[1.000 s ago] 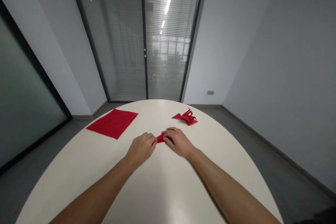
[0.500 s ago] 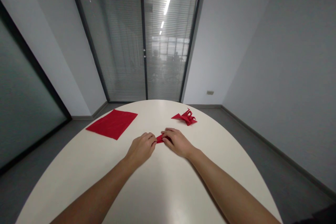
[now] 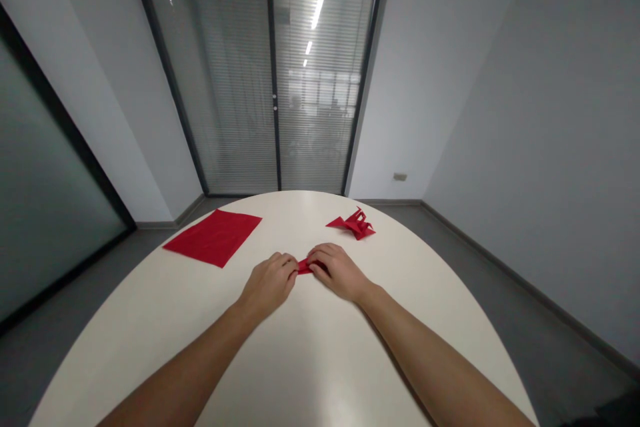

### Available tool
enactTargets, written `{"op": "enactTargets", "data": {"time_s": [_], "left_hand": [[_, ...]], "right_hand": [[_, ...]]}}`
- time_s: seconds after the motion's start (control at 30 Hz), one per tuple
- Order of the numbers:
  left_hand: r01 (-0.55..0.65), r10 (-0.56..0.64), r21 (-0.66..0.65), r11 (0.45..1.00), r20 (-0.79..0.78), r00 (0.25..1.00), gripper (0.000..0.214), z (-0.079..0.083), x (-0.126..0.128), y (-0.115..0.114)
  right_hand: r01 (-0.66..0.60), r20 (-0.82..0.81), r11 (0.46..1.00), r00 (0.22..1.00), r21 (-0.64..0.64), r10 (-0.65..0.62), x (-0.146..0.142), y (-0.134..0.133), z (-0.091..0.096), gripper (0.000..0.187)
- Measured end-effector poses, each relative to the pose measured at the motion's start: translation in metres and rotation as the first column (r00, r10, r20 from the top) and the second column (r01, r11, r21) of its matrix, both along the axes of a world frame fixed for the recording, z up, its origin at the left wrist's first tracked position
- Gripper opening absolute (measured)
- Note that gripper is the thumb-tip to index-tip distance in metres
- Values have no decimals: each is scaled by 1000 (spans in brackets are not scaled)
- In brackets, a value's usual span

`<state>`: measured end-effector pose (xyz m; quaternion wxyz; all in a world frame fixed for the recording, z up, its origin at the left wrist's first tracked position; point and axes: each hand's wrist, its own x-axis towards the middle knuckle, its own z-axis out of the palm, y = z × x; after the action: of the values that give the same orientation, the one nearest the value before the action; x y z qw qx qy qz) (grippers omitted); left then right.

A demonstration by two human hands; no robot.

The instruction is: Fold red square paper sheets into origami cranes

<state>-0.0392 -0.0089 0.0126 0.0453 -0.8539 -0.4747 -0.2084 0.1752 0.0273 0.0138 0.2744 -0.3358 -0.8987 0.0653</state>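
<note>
A small folded piece of red paper [image 3: 304, 266] lies on the white round table [image 3: 300, 360], mostly covered by my hands. My left hand [image 3: 270, 282] is curled with its fingertips pinched on the paper's left end. My right hand [image 3: 336, 270] presses its bent fingers on the paper's right end. Only a narrow red strip shows between the two hands.
A stack of flat red paper sheets [image 3: 214, 236] lies at the table's far left. A finished folded red paper figure [image 3: 353, 223] sits at the far right. Beyond the table stand glass doors with blinds [image 3: 273, 73] and grey walls.
Both hands have stayed on the folded paper; the right hand's fingers shifted very slightly toward the left hand. Everything else is unchanged.
</note>
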Motion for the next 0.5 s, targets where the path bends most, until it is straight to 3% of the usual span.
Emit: {"op": "enactTargets", "data": {"time_s": [0.5], "left_hand": [[-45,44,-11,999,-40,998,16,4,1,-2]], "right_hand": [[61,9,998,998,7,-61,0,-1,0,15]]}}
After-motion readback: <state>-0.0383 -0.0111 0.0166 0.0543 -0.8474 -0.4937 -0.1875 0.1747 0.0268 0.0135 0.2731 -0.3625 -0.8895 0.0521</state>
